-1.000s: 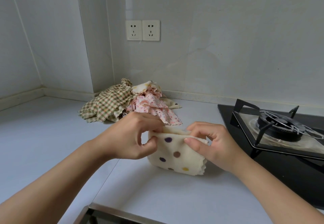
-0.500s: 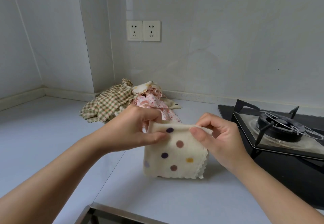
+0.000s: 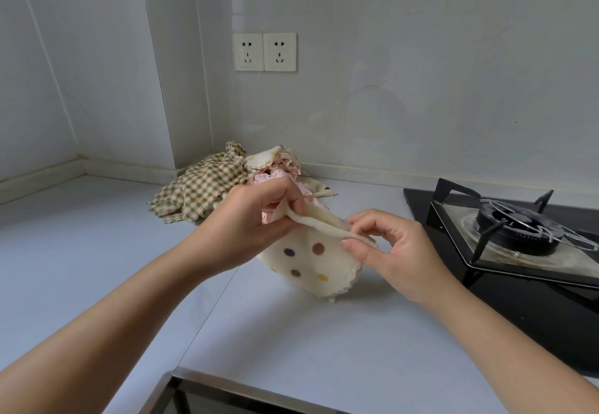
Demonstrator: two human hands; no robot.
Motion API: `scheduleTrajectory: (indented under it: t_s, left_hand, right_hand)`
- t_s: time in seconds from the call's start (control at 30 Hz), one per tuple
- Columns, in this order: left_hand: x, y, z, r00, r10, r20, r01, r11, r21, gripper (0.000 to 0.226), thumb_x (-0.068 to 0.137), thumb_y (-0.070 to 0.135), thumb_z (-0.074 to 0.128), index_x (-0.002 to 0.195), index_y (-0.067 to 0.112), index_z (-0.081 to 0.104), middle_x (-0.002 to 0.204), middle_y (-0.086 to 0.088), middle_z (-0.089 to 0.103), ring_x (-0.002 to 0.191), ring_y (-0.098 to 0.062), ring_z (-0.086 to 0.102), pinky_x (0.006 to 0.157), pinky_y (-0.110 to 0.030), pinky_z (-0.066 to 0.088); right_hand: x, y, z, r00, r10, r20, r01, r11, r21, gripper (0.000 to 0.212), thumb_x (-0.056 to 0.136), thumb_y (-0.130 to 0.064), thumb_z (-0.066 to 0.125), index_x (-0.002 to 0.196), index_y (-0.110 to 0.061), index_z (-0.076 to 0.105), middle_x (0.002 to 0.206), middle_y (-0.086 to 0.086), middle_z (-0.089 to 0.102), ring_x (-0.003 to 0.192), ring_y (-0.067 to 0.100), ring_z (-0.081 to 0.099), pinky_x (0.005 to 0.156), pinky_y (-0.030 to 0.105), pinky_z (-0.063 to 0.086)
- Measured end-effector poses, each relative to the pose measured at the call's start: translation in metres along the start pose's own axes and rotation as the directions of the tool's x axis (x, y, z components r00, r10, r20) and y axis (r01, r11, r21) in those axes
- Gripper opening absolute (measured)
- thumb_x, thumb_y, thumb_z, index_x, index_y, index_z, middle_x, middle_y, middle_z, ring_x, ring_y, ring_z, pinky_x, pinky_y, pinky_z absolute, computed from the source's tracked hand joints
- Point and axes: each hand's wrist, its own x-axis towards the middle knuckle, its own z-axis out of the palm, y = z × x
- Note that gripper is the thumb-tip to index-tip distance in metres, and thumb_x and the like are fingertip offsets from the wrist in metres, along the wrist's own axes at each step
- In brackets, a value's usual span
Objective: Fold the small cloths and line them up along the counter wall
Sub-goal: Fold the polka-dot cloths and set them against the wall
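Note:
A cream cloth with coloured dots (image 3: pixel 311 264) hangs doubled over the counter, its lower scalloped edge touching the surface. My left hand (image 3: pixel 249 228) pinches the cloth's upper left corner. My right hand (image 3: pixel 385 251) pinches the upper right edge between thumb and fingers. Behind them, near the wall corner, lies a heap of unfolded cloths: a green-checked cloth (image 3: pixel 201 189), a pink floral cloth (image 3: pixel 278 176) and a cream one with a scalloped edge (image 3: pixel 261 159) on top.
A black gas hob (image 3: pixel 518 241) with a burner and pan support fills the counter's right side. A metal sink rim (image 3: pixel 207 384) shows at the bottom edge. Two wall sockets (image 3: pixel 264 52) sit above the heap. Pale counter (image 3: pixel 81 251) stretches to the left.
Both hands have lifted the dotted cloth off the counter and tipped its top edge toward me, so the cloth now hangs slanted with its folded edge up.

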Motion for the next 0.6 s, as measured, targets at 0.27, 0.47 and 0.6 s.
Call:
scheduleTrajectory:
  t_s: [0.27,0.47,0.6]
  left_hand:
    - [0.0,-0.003,0.006,0.997,-0.069,-0.038,0.068,0.997,-0.032,0.036,0.082,-0.005,0.065,0.086,0.029,0.054,0.088,0.022,0.064,0.084,-0.004,0.063,0.079,-0.023,0.052]
    - [0.003,-0.005,0.027,0.897,-0.44,-0.044,0.394,0.839,-0.375,0.018,0.091,0.008,0.058,0.102,0.021,0.062,0.087,0.006,0.072,0.083,-0.009,0.067,0.077,-0.028,0.054]
    - [0.004,-0.006,0.056,0.741,-0.67,-0.051,0.597,0.691,-0.408,0.028,0.097,0.026,0.048,0.073,0.014,0.055,0.073,0.0,0.059,0.07,-0.016,0.055,0.063,-0.033,0.047]
  right_hand:
    - [0.002,-0.001,0.0,0.99,0.001,-0.141,0.0,1.0,0.004,0.014,0.07,-0.026,0.073,0.073,-0.029,0.06,0.078,-0.005,0.063,0.071,0.011,0.056,0.071,0.023,0.046]
    - [0.001,-0.009,0.005,0.946,0.199,-0.255,-0.104,0.934,0.343,0.035,0.072,-0.018,0.073,0.101,-0.034,0.063,0.076,-0.004,0.061,0.071,0.012,0.059,0.066,0.024,0.051]
    - [0.0,-0.012,0.015,0.838,0.535,-0.108,-0.339,0.665,0.666,0.041,0.068,-0.025,0.073,0.108,-0.022,0.065,0.087,0.003,0.071,0.077,0.015,0.068,0.067,0.026,0.056]
